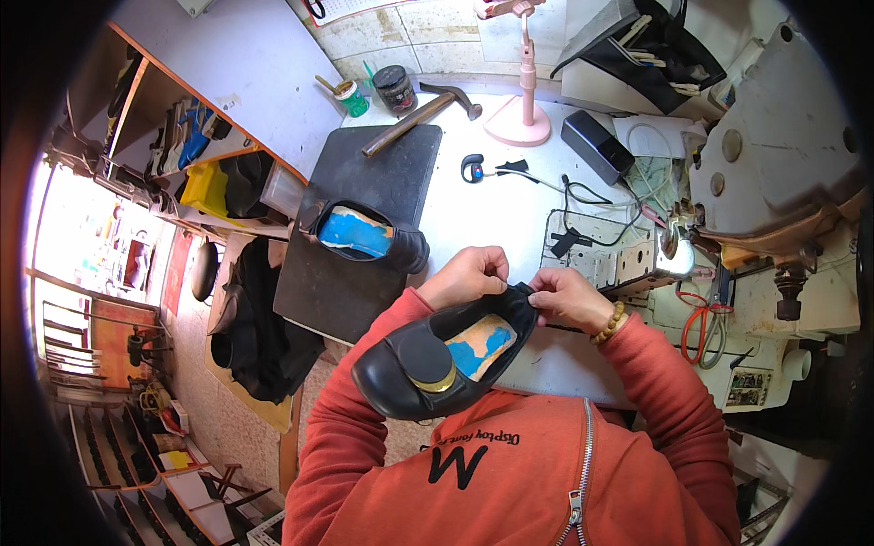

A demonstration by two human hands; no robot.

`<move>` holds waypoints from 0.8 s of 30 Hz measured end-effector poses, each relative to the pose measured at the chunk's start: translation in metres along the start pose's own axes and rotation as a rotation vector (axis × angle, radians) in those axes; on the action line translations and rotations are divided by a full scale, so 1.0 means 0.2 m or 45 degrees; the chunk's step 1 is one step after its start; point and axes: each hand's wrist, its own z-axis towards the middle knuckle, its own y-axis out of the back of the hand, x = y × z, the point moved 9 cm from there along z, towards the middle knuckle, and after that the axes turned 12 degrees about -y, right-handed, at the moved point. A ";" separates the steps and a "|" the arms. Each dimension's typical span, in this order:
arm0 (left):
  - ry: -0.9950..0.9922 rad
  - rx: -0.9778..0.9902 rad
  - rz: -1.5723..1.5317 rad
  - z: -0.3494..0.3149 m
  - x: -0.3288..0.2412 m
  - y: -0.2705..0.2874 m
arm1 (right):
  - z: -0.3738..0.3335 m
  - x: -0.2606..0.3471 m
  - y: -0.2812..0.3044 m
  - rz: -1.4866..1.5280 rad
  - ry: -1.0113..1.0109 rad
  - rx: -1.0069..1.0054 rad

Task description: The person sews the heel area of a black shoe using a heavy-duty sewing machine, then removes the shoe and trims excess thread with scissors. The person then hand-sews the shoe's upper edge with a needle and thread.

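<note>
A black shoe (396,364) with a round ornament on its front hangs before my chest, toe toward the lower left. Blue and tan patches show on its inside sole (482,348). My left hand (469,276) pinches the back rim of the shoe with closed fingers. Close beside it, my right hand (569,298) grips the same heel edge between thumb and fingers; beads circle that wrist. What lies between the fingertips besides the rim is too small to tell. A second black shoe (411,249), also blue and tan inside, rests on a dark board (350,287) to the left.
A hammer (410,123) lies across the board's far end, near a dark jar (394,89) and a green pot (351,98). Behind stand a pink stand (523,127) and a black box (596,146) among cables. A sewing machine (783,182) and red-handled scissors (692,318) are at right.
</note>
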 end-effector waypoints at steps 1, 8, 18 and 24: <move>-0.007 0.025 0.035 0.00 -0.01 0.00 | 0.00 0.00 0.00 0.005 -0.012 -0.003; -0.157 0.082 0.256 0.01 -0.14 -0.05 | 0.02 -0.01 -0.01 0.223 0.072 -0.040; 0.005 0.098 0.556 0.07 -0.01 -0.03 | -0.29 0.01 0.10 -0.227 0.608 -0.733; 0.083 0.077 0.334 0.04 0.02 -0.01 | -0.75 -0.18 0.22 -0.789 0.798 -1.257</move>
